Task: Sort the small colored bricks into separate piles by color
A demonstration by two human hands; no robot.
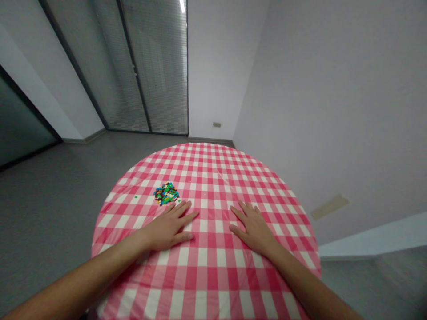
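Observation:
Both of my hands lie flat, palms down, on a round table (pixel 207 169) covered in a red-and-white checked cloth. My left hand (pixel 170 226) has its fingers stretched out and holds nothing; its fingertips stop just short of a small heap of tiny multicoloured pieces (pixel 166 194). My right hand (pixel 253 226) rests open on the cloth to the right, fingers spread, with nothing under or near it. A single green piece (pixel 135 197) lies loose to the left of the heap.
The table stands in a room corner with grey floor (pixel 50 200) on the left and a pale wall (pixel 333 111) close on the right. Glass partitions with blinds (pixel 156 66) fill the back left.

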